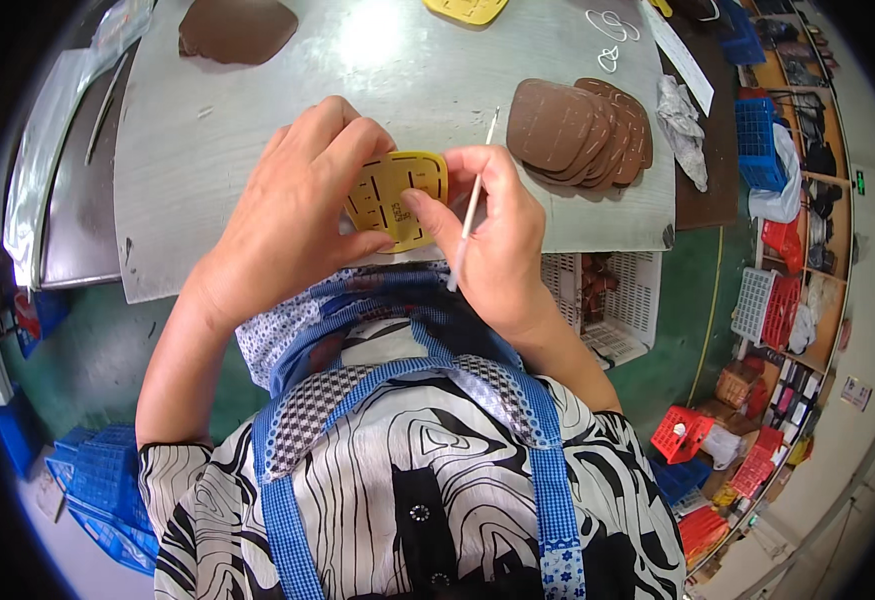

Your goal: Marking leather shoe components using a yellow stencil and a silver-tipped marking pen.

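A yellow template (419,170) with slots and dark markings is held between my two hands, just above the near edge of the grey table (287,90). My left hand (297,200) grips its left side, fingers over the far edge and thumb at the near edge. My right hand (502,225) pinches its right side, the thumb pressed on its face. A slim white marking pen (472,215) rests in that same hand, its tip pointing up and away. Whether a piece lies behind the template is hidden. To the right sits a fanned stack of brown leather-like pieces (552,125).
More brown pieces (237,28) lie at the far left, and a second yellow template (467,9) at the far edge. White loops of cord (609,35) and a crumpled grey rag (681,130) are at the right. A white crate (632,300) stands beneath the table.
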Tool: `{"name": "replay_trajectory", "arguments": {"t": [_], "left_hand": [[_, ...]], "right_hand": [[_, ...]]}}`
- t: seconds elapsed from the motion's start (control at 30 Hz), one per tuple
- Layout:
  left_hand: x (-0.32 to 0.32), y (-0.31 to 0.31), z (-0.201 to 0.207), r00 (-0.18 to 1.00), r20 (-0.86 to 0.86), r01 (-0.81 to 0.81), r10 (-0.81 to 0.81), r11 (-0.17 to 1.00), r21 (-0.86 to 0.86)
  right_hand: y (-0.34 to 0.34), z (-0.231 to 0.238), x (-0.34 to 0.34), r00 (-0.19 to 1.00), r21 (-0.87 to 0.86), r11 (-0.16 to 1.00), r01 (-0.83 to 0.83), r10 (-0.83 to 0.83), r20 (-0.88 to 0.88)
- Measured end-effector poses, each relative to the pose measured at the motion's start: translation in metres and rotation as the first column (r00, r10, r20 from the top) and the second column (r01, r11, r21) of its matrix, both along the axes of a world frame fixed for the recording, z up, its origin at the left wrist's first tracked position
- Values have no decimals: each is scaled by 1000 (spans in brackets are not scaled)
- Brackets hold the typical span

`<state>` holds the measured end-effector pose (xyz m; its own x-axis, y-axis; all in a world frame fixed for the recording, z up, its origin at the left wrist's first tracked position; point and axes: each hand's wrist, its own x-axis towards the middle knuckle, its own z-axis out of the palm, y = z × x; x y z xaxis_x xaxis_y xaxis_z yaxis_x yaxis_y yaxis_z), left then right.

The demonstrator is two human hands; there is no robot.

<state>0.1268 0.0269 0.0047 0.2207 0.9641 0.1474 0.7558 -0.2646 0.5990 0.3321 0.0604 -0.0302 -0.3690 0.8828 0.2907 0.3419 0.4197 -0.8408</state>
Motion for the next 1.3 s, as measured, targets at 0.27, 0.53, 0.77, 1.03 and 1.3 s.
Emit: {"name": "replay_trajectory", "arguments": {"t": [0.27, 0.53, 0.77, 1.03, 1.3], "left_hand": [[-70, 24, -27, 744, -554, -142, 374, 898, 415], [-45, -25, -22, 845, -497, -126, 195, 977, 170], [19, -55, -9, 983, -184, 3, 13, 996, 87], [11, -55, -18, 956, -45, -254, 289, 897, 362], [3, -46, -17, 953, -143, -217, 266, 933, 288]], "right_hand": [[77, 24, 89, 824, 643, 742, 191, -477, 306], [64, 51, 87, 837, -44, 919, 392, -377, -396], [43, 40, 40, 941, -224, 970, 96, -162, -298], [52, 30, -9, 985, -231, 960, -156, 168, 32], [32, 23, -1, 987, -251, 960, -127, 147, 64]]}}
